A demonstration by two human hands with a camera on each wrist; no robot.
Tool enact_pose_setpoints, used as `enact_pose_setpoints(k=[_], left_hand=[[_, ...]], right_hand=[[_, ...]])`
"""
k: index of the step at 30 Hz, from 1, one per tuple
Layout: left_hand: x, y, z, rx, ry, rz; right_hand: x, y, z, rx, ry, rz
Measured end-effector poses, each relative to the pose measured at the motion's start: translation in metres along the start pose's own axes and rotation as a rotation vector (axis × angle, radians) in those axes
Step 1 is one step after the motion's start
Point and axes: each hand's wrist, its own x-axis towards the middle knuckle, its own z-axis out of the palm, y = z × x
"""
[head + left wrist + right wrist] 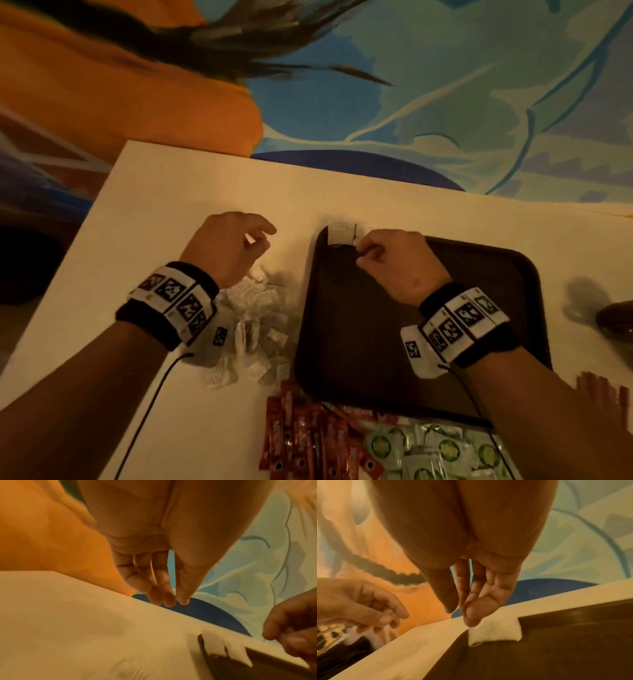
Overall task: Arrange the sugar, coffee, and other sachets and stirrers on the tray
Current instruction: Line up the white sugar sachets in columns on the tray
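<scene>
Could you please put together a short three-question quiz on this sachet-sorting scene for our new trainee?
1. True or false: white sachets already lie in the far left corner of the tray.
2. Which pile lies nearest the left hand? A) red sticks B) white sachet pile C) green sachets
3. Fill in: the right hand hovers over the ____.

Key: 1 true; 2 B; 3 tray.

Dark brown tray (pixel 479 274), white sachets (pixel 260 318), red coffee sticks (pixel 301 442).
</scene>
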Motion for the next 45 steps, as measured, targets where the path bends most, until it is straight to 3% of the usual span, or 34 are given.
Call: enact_pose_setpoints(k=[3,7,13,20,27,34,40,45], left_hand=[[-0.029,-0.02,-0.001,0.108,-0.152,-0.058],[-0.057,-0.033,0.008,0.151,-0.264,-0.064],[-0.084,-0.043,0.032,0.178,-0.353,0.07],[-0.088,-0.038,0.048,0.314,-0.266,0.225],[-0.08,-0.038,0.05,0.365,-0.285,0.239],[-0.079,-0.045,0.023,0.159,-0.258,0.187],[-0.068,-0.031,0.006,-0.032,-0.146,0.132],[-0.046,-0.009,0.014,-0.148,-0.097,0.082]], right_hand=[[-0.015,-0.024,0.032,-0.039,-0.163,-0.063],[-0.022,-0.055,0.076,-0.121,-0.272,-0.141],[-0.029,-0.084,0.117,-0.288,-0.306,-0.118],[-0.02,-0.089,0.131,-0.436,-0.253,-0.037],[-0.018,-0.085,0.131,-0.267,-0.25,0.031],[-0.024,-0.069,0.097,-0.056,-0.15,-0.033],[-0.023,-0.047,0.058,0.177,-0.11,0.037],[-0.025,-0.027,0.028,0.239,-0.116,0.089]])
